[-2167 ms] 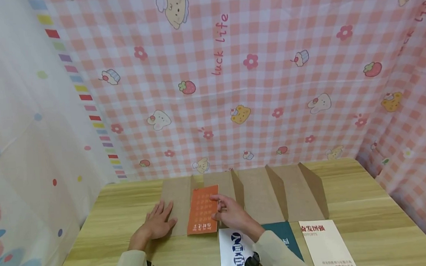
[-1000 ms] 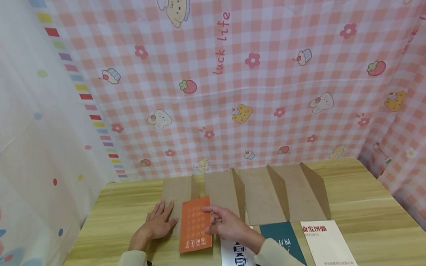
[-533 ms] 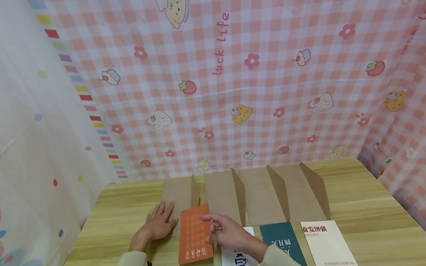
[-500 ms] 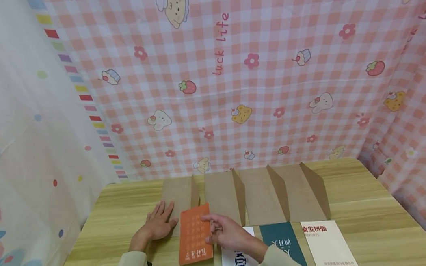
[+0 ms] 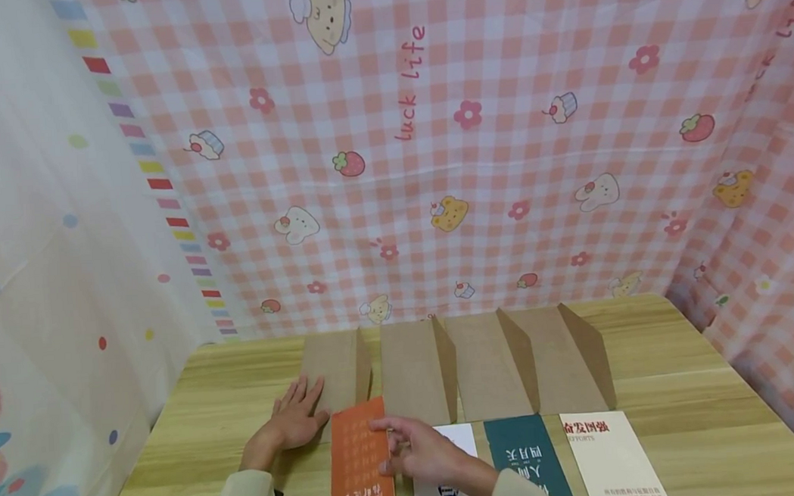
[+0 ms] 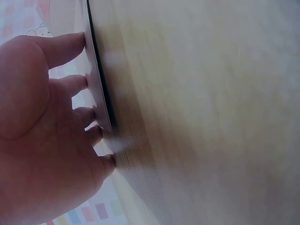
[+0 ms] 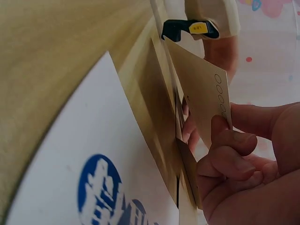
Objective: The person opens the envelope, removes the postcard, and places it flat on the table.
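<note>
My right hand (image 5: 428, 449) pinches an orange postcard (image 5: 358, 463) by its right edge, between thumb and fingers. The card tilts up near the front edge of the leftmost brown kraft envelope (image 5: 332, 358). In the right wrist view, the back of the postcard (image 7: 199, 77) is pale and bears a row of printed circles. My left hand (image 5: 293, 423) rests on that envelope's left side with fingers spread. Its fingertips touch the envelope and the table in the left wrist view, where the left hand (image 6: 42, 117) fills the left side.
More kraft envelopes (image 5: 414, 368) lie in a row to the right, flaps raised on their right sides. In front of them lie a white card (image 5: 456, 438) with blue lettering, partly under my right arm, a dark green card (image 5: 528, 452) and a cream card (image 5: 614, 455). A checked cloth (image 5: 381, 203) hangs behind.
The orange postcard, held in my right hand, has moved toward me and slightly left, uncovering more of the envelopes. My left hand has stayed on the leftmost envelope.
</note>
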The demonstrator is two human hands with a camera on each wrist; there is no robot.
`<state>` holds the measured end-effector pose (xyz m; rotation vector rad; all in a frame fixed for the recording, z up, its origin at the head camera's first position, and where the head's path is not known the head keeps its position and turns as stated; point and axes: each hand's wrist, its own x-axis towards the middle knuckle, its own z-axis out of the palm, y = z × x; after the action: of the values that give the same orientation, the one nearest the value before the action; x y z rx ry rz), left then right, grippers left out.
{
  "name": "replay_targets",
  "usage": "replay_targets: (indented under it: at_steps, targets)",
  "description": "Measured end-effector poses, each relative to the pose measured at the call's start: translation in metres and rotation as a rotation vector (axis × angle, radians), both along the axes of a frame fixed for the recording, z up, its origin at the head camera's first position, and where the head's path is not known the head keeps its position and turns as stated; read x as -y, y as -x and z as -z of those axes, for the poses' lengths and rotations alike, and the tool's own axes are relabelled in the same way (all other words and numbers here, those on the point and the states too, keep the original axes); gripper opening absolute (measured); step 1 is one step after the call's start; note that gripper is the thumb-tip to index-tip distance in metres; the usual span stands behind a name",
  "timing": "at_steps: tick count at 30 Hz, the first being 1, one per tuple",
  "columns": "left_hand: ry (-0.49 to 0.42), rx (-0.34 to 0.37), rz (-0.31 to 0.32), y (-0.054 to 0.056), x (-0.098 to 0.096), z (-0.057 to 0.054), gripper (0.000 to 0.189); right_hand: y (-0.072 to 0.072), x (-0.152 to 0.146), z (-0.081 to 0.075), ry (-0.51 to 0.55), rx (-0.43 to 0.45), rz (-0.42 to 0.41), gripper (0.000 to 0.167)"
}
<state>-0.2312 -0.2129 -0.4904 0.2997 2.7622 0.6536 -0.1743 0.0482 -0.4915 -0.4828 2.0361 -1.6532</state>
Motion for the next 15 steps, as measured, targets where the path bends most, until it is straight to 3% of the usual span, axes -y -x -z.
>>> replay_targets:
  at_steps: [9, 15]
  targets:
    - [-0.005, -0.005, 0.000, 0.0006, 0.0005, 0.0016, 0.062, -0.0067, 0.0006, 0.0017, -0.050, 0.069, 0.009, 0.053]
    - [-0.012, -0.003, 0.002, 0.0009, 0.0011, 0.0024, 0.062, -0.0084, 0.0004, 0.0039, -0.094, 0.067, 0.017, 0.052]
